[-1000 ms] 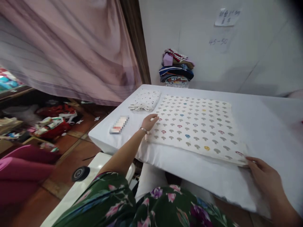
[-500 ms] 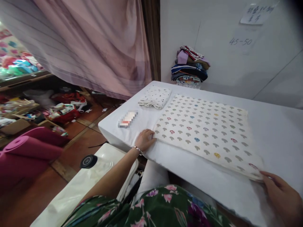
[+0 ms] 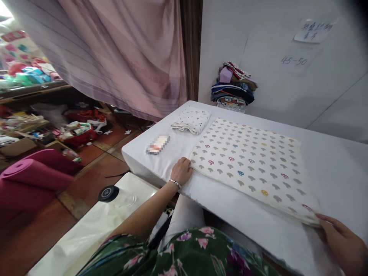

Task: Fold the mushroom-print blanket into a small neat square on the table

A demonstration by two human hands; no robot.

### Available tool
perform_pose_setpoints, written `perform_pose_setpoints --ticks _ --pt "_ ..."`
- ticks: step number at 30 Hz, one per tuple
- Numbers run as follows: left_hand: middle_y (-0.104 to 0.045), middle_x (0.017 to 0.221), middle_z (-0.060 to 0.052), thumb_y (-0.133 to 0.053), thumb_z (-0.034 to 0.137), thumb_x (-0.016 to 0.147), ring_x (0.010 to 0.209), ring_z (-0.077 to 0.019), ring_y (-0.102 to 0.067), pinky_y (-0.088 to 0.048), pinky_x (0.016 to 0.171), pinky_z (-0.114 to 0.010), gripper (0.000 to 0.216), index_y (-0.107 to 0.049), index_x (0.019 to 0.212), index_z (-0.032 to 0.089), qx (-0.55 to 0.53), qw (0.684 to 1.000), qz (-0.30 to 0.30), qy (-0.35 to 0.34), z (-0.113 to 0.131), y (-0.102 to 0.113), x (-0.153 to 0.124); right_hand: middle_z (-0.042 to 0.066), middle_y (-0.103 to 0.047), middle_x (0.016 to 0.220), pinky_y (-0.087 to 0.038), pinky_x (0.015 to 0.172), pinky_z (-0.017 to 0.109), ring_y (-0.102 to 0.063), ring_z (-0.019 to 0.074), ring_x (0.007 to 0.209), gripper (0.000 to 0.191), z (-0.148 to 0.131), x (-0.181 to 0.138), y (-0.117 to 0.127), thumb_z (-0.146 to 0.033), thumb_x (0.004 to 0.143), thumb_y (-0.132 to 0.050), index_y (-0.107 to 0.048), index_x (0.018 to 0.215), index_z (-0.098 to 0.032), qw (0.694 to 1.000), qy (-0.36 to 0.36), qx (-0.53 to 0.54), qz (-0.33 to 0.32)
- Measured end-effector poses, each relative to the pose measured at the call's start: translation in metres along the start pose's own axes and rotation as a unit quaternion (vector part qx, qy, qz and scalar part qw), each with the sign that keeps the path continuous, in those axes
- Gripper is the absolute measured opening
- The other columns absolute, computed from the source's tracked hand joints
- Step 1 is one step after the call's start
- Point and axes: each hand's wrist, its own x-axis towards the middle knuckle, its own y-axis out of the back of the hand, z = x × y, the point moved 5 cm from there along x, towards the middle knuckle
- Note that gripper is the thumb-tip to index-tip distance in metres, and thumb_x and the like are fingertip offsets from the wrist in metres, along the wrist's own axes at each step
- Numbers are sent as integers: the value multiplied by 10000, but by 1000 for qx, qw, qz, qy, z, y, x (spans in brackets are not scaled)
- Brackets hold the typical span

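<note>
Item 1: patterned cloth (image 3: 253, 161), cream with rows of small mushroom-like motifs, mostly grey with a few in red, blue and yellow; folded flat into a near-square pad and lying on the white-covered table (image 3: 330, 168), its near edge running along the table's front edge from lower left to lower right. Left hand (image 3: 182, 171): resting at the cloth's near-left corner, fingers curled loosely and touching the corner; whether it pinches the layers or merely presses on them cannot be told. A thin bracelet sits at the wrist. Right hand (image 3: 343, 241): at the cloth's near-right corner, fingers extended toward and touching the edge, partly cut off by the frame; a closed grip cannot be confirmed. Relation of note: the cloth lies forward of and between the 2 hands, its near edge spanning from one to the other; the far edge is well apart from both, toward the wall. Item 2: smaller folded cloth (image 3: 192, 120), white with fine print, near the far-left corner of item 1, just beside but apart from it. Item 3: small flat object (image 3: 157, 145), blurred out, on the table left of the patterned cloth; identity not readable. Item 4: stack of folded fabrics (image 3: 233, 87) in mixed colours against the wall beyond the table. Also present: pink curtain (image 3: 120, 57), paper note (image 3: 313, 30) on the wall with illegible writing, rolled magenta mat (image 3: 31, 180) on the floor.
</note>
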Motion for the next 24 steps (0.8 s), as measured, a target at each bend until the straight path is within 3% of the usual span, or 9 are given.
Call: perform_pose_setpoints --ticks 6,12,15,19,24 --pt "-541 942 -53 -489 198 762 872 -190 -524 -414 746 -312 133 -491 895 202 11 998 30 60 6 -1 0 25 -644 653 -436 577 310 -611 249 770 377 -4 -6 2 -467 649 -490 -616 967 -307 1000 4 -4 19" --pt "-578 809 -35 -468 203 785 800 -198 -551 -386 667 -294 117 -478 901 209 13 995 -25 91 -1 4 6 53 -623 630 -428 580 326 -595 245 689 319 -5 -4 2 -448 621 -486 -589 893 -317 1000 9 3 9" --pt "-578 752 2 -467 188 789 704 -163 -556 -375 627 -261 155 -469 941 219 -38 996 -59 49 -9 13 13 71 -613 642 -410 571 352 -570 247 622 247 0 10 4 -456 608 -483 -579 808 -348 999 43 -18 20" --pt "-565 722 27 -517 226 778 661 -134 -541 -380 626 -236 115 -493 890 214 -73 986 -134 -67 -17 16 21 103 -629 712 -397 605 387 -543 252 568 171 7 27 -1 -424 567 -481 -559 707 -362 993 62 -98 13" --pt "-594 755 20 -527 232 783 685 -132 -553 -390 635 -237 110 -533 891 211 -34 981 -154 -114 -26 6 22 123 -643 836 -388 649 393 -572 276 662 239 10 33 -10 -496 603 -455 -559 782 -377 981 104 -161 6"
